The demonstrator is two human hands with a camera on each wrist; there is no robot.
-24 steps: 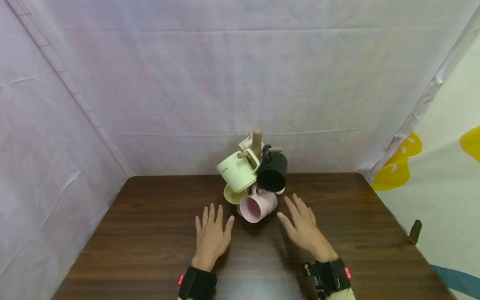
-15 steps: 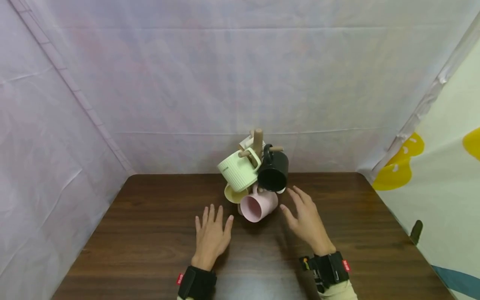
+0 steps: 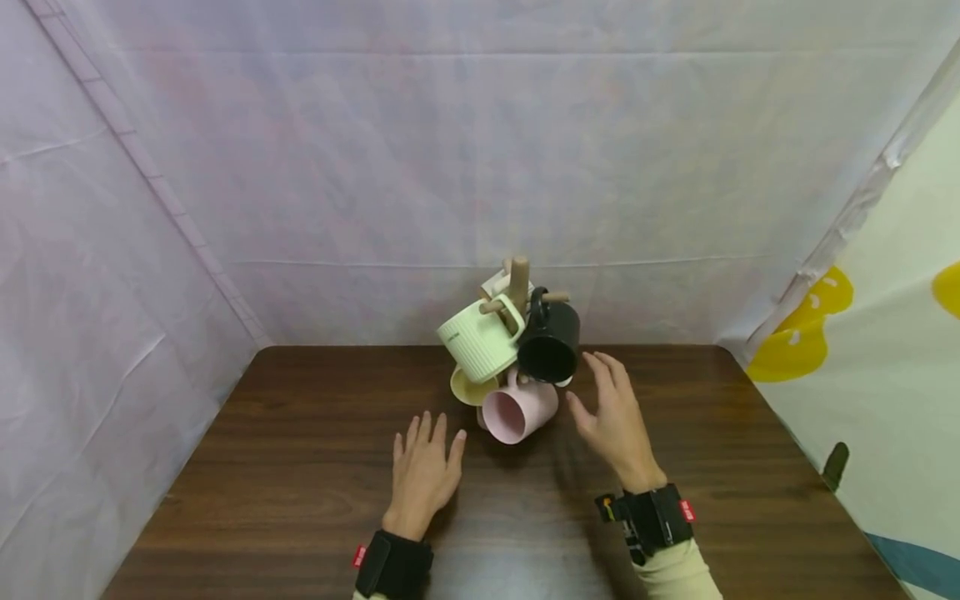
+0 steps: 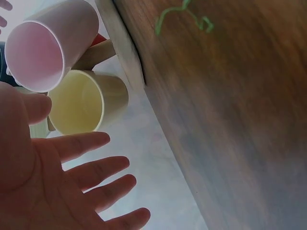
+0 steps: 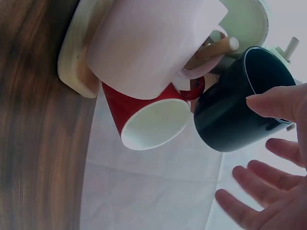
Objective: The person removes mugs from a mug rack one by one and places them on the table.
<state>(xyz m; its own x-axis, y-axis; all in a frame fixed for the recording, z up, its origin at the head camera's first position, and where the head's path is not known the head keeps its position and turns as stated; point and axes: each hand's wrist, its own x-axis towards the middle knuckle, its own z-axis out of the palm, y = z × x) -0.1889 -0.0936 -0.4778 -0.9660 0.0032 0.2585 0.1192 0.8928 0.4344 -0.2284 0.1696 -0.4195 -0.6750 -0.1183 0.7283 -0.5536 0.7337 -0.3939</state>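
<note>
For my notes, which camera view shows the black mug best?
The head view: the black mug shows its opening and handle, with no hand over it. The right wrist view is closer, but the right hand covers part; the left wrist view shows only a dark sliver, probably this mug.

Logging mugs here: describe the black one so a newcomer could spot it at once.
On the table, toward the back, stands a wooden rack. In the head view, the black mug hangs high on its right, beside the pale green mug and above the pink mug. Its black body and handle set it apart from both.
</note>
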